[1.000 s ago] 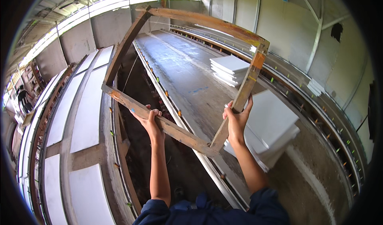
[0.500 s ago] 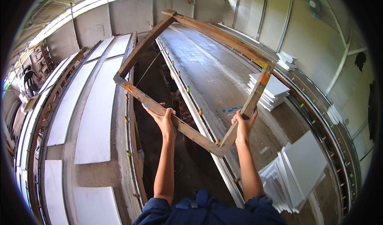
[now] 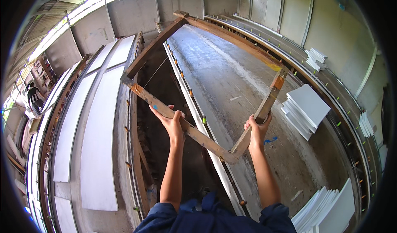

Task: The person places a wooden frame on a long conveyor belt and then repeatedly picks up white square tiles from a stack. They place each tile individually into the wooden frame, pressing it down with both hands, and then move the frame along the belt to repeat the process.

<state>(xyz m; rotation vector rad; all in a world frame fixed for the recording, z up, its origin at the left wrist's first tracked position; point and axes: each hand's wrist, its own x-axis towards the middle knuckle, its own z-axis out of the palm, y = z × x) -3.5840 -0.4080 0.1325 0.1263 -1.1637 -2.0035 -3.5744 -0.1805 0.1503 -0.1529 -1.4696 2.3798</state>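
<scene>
Both my hands carry a large wooden frame [image 3: 206,139] in front of me, tilted so that one corner points toward me. Through its middle the floor gap and the tabletop show. My left hand [image 3: 171,122] is closed round the near left bar, the thumb on top and fingers behind the wood. My right hand [image 3: 258,128] grips the near right bar, its fingers wrapped round it. Orange and yellow patches mark the frame's corners. Below it lies the right-hand long table [image 3: 231,97].
White panels [image 3: 102,138] lie flat along the left table [image 3: 78,196]. Stacks of white boards [image 3: 308,107] stand on the right table, another stack [image 3: 326,212] near me. A dark aisle [image 3: 194,177] runs between the tables; pegs line their edges. A person [image 3: 31,88] is far left.
The tables and board stacks have shifted toward me in the view as I move forward along the aisle. My hands keep their hold on the frame, almost unmoved in the picture.
</scene>
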